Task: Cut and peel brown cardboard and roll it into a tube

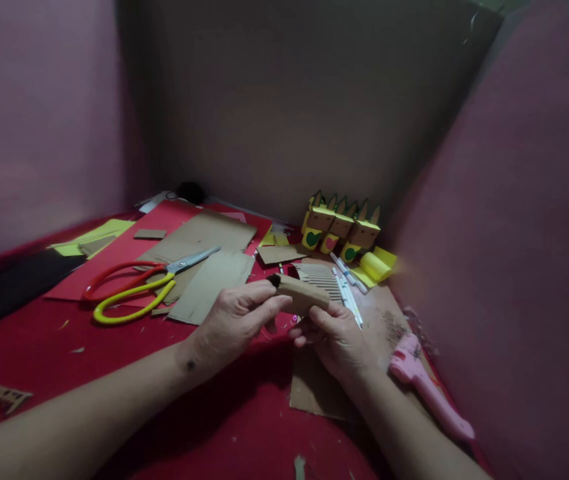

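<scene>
Between my two hands is a small folded strip of brown cardboard (303, 294), held above the red cloth. A dark tuft (275, 281) shows at its left end, by my left fingertips. My left hand (237, 310) pinches that end with thumb and fingers. At the other end, my right hand (337, 330) grips the strip from below, thumb on its near side. Just behind the strip lies a ridged piece of corrugated cardboard (320, 277). Several white markers (348, 297) rest to the right of it.
Scissors (164, 277) with red and yellow handles lie left on cardboard sheets (209, 233) and red paper (164, 217). Small cardboard figures (341, 227) stand at the back, near rolled yellow paper (377, 265). A pink glue gun (429, 387) lies right. Walls (524, 233) enclose the table.
</scene>
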Motion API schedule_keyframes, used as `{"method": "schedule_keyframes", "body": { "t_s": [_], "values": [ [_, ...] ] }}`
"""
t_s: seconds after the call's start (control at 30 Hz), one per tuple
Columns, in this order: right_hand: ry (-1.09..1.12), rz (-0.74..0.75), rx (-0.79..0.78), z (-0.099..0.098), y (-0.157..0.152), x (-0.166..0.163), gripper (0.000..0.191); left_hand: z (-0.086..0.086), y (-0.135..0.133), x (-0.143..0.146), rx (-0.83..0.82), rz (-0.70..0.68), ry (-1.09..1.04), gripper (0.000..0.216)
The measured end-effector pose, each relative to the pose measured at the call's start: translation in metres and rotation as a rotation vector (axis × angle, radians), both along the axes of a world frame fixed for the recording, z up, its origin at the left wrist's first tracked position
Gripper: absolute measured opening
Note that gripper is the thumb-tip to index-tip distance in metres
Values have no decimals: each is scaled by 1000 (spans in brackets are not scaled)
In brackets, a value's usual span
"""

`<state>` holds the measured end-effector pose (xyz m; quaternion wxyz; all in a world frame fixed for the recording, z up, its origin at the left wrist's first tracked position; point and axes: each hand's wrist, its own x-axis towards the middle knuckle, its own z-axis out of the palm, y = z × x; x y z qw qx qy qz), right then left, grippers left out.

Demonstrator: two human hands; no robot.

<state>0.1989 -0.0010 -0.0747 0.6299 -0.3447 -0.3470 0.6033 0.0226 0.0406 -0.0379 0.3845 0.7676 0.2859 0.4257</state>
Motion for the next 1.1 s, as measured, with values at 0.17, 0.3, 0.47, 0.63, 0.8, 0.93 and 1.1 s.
{"method": "schedule_keyframes", "body": {
  "t_s": [0.17,0.3,0.47,0.63,0.8,0.93,1.1],
  "values": [
    [25,60,14,3,-2,-1,31,-6,4,-1,108,24,22,34],
    [32,94,33,6,-2,-1,31,-10,5,-2,368,-10,-9,29],
    [-29,35,70,6,-2,0,19,-7,3,-3,558,-91,-57,22],
    [-316,-202,323,16,-13,5,15,0,5,-3,618,-234,-131,14],
    [-608,-385,618,30,-26,7,36,4,8,-5,663,-258,-140,18],
    [-639,-388,638,29,-27,9,33,6,9,-5,692,-292,-127,23],
    [-442,-267,287,20,-19,7,11,0,11,-4,603,-244,-79,14]
  ]
}}
